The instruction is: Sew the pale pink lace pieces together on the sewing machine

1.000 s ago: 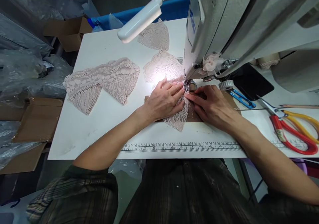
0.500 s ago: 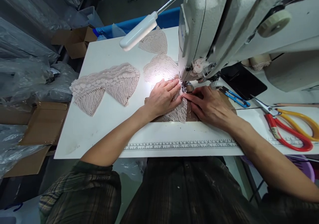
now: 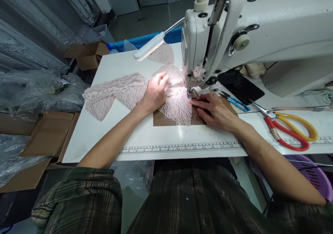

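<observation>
One pale pink openwork lace piece [image 3: 179, 111] lies at the metal presser foot [image 3: 189, 93] of a white sewing machine [image 3: 194, 46], so I judge sewing partway; any finished seam I can't make out remotely. A beige scalloped lace strip [image 3: 100, 92] lies left of it, off the foot. The left hand [image 3: 155, 92] curls loosely over lace, its grip hidden from me; the right hand [image 3: 214, 111], fingers extended and apart, touches the piece's right edge. On the black printed ruler [image 3: 179, 148] I read 10 and 13; no brand is legible.
</observation>
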{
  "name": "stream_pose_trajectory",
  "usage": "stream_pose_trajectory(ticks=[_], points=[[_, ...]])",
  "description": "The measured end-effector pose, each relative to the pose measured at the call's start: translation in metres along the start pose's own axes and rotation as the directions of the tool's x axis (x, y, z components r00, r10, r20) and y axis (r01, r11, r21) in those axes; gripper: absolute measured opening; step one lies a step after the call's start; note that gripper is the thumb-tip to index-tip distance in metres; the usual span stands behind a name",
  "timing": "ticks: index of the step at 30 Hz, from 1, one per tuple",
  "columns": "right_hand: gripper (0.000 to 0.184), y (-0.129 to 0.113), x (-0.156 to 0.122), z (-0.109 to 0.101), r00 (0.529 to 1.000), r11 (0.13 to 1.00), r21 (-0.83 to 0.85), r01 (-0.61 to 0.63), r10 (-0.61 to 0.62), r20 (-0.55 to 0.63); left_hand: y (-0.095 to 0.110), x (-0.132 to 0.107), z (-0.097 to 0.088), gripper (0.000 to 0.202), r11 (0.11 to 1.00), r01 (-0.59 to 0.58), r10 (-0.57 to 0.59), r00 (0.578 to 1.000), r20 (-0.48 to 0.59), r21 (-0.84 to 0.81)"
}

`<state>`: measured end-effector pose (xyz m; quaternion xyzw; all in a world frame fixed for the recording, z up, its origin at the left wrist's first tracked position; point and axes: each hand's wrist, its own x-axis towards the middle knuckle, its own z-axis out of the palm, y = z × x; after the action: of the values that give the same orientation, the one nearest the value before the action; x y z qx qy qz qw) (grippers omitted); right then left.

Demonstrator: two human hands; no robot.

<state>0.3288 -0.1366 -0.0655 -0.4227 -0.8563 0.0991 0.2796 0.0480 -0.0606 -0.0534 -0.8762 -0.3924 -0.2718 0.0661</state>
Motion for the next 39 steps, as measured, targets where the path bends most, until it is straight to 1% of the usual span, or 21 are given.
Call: stream_pose_trajectory(ticks=[2, 4, 6, 8, 9, 11, 14, 17, 19, 21, 23, 25, 27, 28, 30, 31, 34, 35, 37, 39], points=[[0.039, 0.001, 0.001, -0.003, 0.999, 0.997, 0.067, -0.037, 0.038, -0.017, 0.02, -0.005, -0.01, 0.041, 0.998, -0.063, 0.063, 0.997, 0.037, -0.016], [0.039, 0.003, 0.002, -0.005, 0.996, 0.99, 0.117, -0.08, 0.083, -0.023, 0.039, -0.011, -0.018, 0.026, 0.967, -0.189, 0.206, 0.974, 0.09, -0.169], [0.038, 0.005, 0.003, -0.006, 0.992, 0.983, 0.143, -0.117, 0.123, -0.036, 0.051, -0.016, -0.023, 0.019, 0.898, -0.247, 0.313, 0.941, 0.132, -0.364], [0.037, 0.007, 0.004, -0.005, 0.986, 0.978, 0.154, -0.144, 0.155, -0.062, 0.055, -0.021, -0.024, 0.018, 0.836, -0.219, 0.348, 0.921, 0.176, -0.504], [0.036, 0.007, 0.004, -0.005, 0.983, 0.976, 0.16, -0.151, 0.165, -0.077, 0.055, -0.022, -0.024, 0.017, 0.82, -0.187, 0.34, 0.919, 0.198, -0.541], [0.034, 0.005, 0.005, -0.006, 0.98, 0.972, 0.173, -0.158, 0.176, -0.094, 0.054, -0.024, -0.021, 0.018, 0.812, -0.122, 0.296, 0.929, 0.223, -0.571], [0.031, -0.002, 0.005, -0.009, 0.99, 0.964, 0.238, -0.118, 0.134, -0.053, 0.054, -0.024, -0.017, 0.02, 0.81, -0.088, 0.247, 0.948, 0.201, -0.58], [0.025, -0.012, 0.004, -0.01, 0.999, 0.935, 0.354, -0.014, -0.002, 0.046, 0.057, -0.025, -0.015, 0.019, 0.81, -0.087, 0.214, 0.964, 0.155, -0.58], [0.027, -0.017, 0.004, -0.008, 0.994, 0.932, 0.361, 0.035, -0.07, 0.084, 0.059, -0.026, -0.014, 0.021, 0.819, -0.083, 0.181, 0.976, 0.118, -0.568], [0.025, -0.02, 0.005, -0.005, 0.992, 0.947, 0.314, 0.062, -0.093, 0.084, 0.06, -0.026, -0.013, 0.023, 0.832, -0.105, 0.166, 0.984, 0.064, -0.545], [0.02, -0.021, 0.006, -0.002, 0.992, 0.954, 0.289, 0.08, -0.106, 0.075, 0.059, -0.026, -0.011, 0.024, 0.852, -0.167, 0.203, 0.979, 0.019, -0.496], [0.02, -0.021, 0.007, -0.002, 0.991, 0.943, 0.32, 0.087, -0.115, 0.071, 0.057, -0.026, -0.009, 0.026, 0.872, -0.247, 0.271, 0.963, -0.003, -0.422], [0.02, -0.019, 0.007, -0.005, 0.996, 0.937, 0.347, 0.051, -0.071, 0.046, 0.056, -0.027, -0.009, 0.018, 0.882, -0.299, 0.311, 0.95, -0.026, -0.363], [0.02, -0.018, 0.007, -0.006, 0.999, 0.94, 0.34, 0.02, -0.03, 0.025, 0.055, -0.027, -0.01, 0.014, 0.886, -0.306, 0.309, 0.95, -0.049, -0.348], [0.022, -0.015, 0.005, -0.008, 1.0, 0.955, 0.295, -0.019, 0.022, -0.006, 0.055, -0.028, -0.012, 0.012, 0.895, -0.286, 0.269, 0.958, -0.096, -0.342], [0.024, -0.014, 0.004, -0.007, 1.0, 0.964, 0.265, -0.006, 0.008, -0.007, 0.055, -0.028, -0.013, 0.012, 0.901, -0.266, 0.242, 0.964, -0.11, -0.344], [0.03, -0.01, 0.002, -0.004, 0.991, 0.979, 0.166, 0.119, -0.127, 0.038, 0.056, -0.028, -0.014, 0.013, 0.907, -0.235, 0.214, 0.972, -0.099, -0.349], [0.03, -0.01, 0.002, -0.003, 0.986, 0.98, 0.133, 0.15, -0.159, 0.057, 0.056, -0.028, -0.014, 0.012, 0.905, -0.242, 0.226, 0.97, -0.087, -0.35], [0.031, -0.01, 0.002, -0.003, 0.979, 0.981, 0.092, 0.172, -0.18, 0.091, 0.057, -0.027, -0.013, 0.011, 0.895, -0.273, 0.267, 0.961, -0.067, -0.353], [0.03, -0.011, 0.002, -0.005, 0.976, 0.98, 0.103, 0.173, -0.184, 0.119, 0.057, -0.027, -0.011, 0.01, 0.886, -0.305, 0.307, 0.95, -0.051, -0.35]])
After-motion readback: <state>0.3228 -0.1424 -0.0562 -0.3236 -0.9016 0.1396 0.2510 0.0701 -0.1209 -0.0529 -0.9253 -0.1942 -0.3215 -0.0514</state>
